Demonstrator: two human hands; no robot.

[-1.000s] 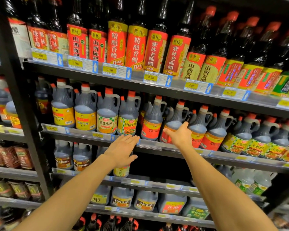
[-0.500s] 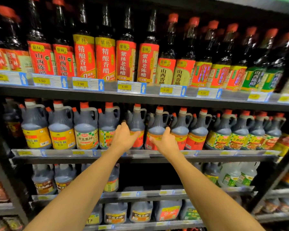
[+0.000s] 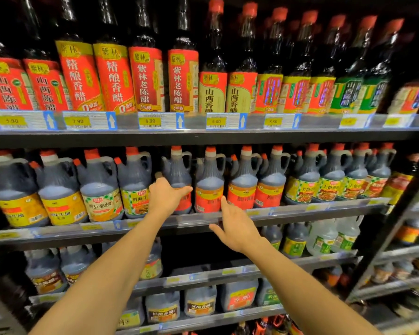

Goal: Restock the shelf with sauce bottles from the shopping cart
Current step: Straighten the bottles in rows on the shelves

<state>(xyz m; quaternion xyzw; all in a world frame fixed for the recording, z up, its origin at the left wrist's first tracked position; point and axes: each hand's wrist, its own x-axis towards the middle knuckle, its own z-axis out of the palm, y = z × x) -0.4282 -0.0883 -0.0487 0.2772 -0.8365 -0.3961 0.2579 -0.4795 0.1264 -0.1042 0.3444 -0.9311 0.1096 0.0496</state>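
A row of dark sauce jugs with red caps and handles fills the middle shelf (image 3: 300,210). My left hand (image 3: 165,199) is wrapped on the belly of one red-label jug (image 3: 178,170), thumb across its front, and covers most of its label. My right hand (image 3: 237,230) hangs open in front of the shelf rail with fingers spread. Its index fingertip reaches up to the lower edge of the neighbouring red-label jug (image 3: 209,182). The shopping cart is out of view.
Tall vinegar bottles (image 3: 145,78) crowd the top shelf above a strip of price tags (image 3: 150,120). Lower shelves hold squat jugs (image 3: 198,303) and clear white-liquid jugs (image 3: 324,238). A black upright post (image 3: 392,226) bounds the bay on the right.
My left hand has slid right and up onto the red-label jug. My right hand has come back from the jug row to below the shelf rail. The view has moved closer.
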